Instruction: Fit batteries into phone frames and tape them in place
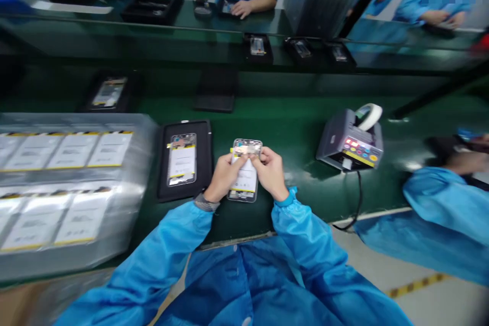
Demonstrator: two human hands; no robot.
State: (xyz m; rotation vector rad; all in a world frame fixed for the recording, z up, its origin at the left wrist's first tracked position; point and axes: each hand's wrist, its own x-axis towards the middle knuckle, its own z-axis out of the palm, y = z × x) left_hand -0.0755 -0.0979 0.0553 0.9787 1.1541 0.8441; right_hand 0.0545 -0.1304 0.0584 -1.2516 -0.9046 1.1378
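Straight in front of me is an opened phone (pixel 245 181) with a white battery in it and bare circuitry at its top end. My left hand (pixel 224 175) grips its left side, and my right hand (pixel 272 170) grips the right side. Both thumbs press close together near the battery's upper edge; whatever lies under them is hidden. Left of my hands, a second opened phone (pixel 182 160) with a white battery rests in a black tray (pixel 204 163).
Clear plastic trays of white batteries (pixel 34 153) stand at the left. A tape dispenser (pixel 349 140) with a cable sits at the right. Behind are a black tray (pixel 216 91) and a raised shelf holding phones in trays (pixel 257 47). Co-workers sit opposite and at the right.
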